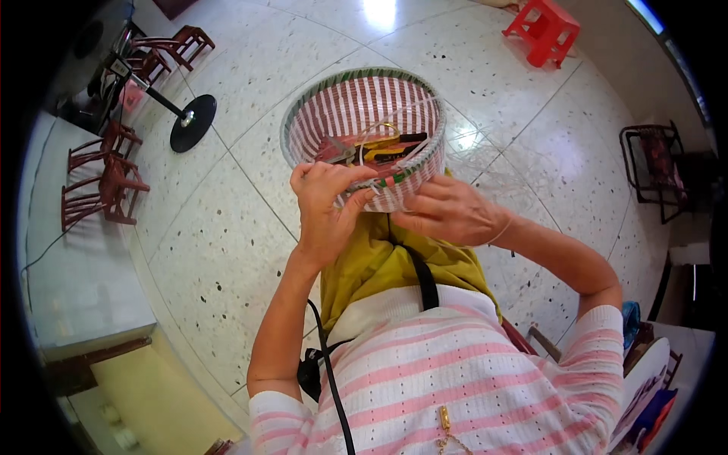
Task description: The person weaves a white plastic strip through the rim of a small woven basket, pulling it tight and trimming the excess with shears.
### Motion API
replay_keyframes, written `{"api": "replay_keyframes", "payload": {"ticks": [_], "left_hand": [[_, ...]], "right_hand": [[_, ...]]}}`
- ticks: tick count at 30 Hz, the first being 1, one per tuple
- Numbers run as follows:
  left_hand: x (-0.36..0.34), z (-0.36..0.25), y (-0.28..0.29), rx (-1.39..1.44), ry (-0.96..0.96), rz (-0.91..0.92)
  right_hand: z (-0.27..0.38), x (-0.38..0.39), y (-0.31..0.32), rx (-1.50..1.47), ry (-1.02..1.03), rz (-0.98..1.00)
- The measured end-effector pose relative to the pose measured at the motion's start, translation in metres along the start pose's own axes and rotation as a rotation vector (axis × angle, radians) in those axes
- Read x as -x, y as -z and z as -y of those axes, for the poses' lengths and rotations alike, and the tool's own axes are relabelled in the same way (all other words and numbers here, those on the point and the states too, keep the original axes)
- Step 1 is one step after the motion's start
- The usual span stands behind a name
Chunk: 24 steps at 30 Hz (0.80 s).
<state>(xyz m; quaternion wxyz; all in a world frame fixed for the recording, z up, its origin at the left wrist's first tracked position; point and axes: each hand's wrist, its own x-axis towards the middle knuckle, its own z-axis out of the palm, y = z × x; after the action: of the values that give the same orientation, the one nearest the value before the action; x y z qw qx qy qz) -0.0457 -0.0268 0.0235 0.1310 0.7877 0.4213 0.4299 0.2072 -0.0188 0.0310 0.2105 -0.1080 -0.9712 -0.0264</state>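
Observation:
A round woven basket (334, 114) with red and white stripes and a green-and-grey rim rests on my lap. My left hand (326, 203) is closed on its near rim, thumb on the outer wall and fingers over the edge. My right hand (453, 212) is at the near right outer wall, fingers curled and pressed together; what they pinch is hidden. Inside the basket lie yellow-and-black hand tools (385, 153) and a grey-bladed cutting tool (343, 155). A pale strip (425, 155) crosses the basket's right side.
Thin clear strands (516, 178) spread in a tangle right of the basket. A red plastic stool (542, 34) stands at the far right, a folding chair (656, 171) at the right. Wooden chairs (114, 189) and a round black stand base (193, 123) are at the left. A black cable (334, 387) runs down my front.

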Motion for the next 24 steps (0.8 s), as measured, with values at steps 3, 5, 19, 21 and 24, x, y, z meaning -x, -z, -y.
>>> {"api": "replay_keyframes", "payload": {"ticks": [3,5,19,21,24], "left_hand": [[0.002,0.001,-0.002,0.004,0.003,0.001],[0.002,-0.003,-0.006,-0.024,-0.014,-0.008],[0.011,0.0,-0.017,-0.055,-0.004,-0.099],[0.012,-0.001,-0.014,-0.062,-0.008,-0.097],[0.009,0.003,-0.012,-0.05,-0.017,-0.107]], "right_hand": [[0.003,0.001,-0.014,-0.006,0.012,-0.039],[0.007,-0.002,-0.017,-0.02,0.019,-0.121],[-0.028,-0.083,0.015,-0.683,-0.716,-0.193],[-0.013,-0.077,0.016,-0.654,-0.717,-0.352],[0.004,-0.055,0.01,-0.372,-0.534,-0.517]]}}
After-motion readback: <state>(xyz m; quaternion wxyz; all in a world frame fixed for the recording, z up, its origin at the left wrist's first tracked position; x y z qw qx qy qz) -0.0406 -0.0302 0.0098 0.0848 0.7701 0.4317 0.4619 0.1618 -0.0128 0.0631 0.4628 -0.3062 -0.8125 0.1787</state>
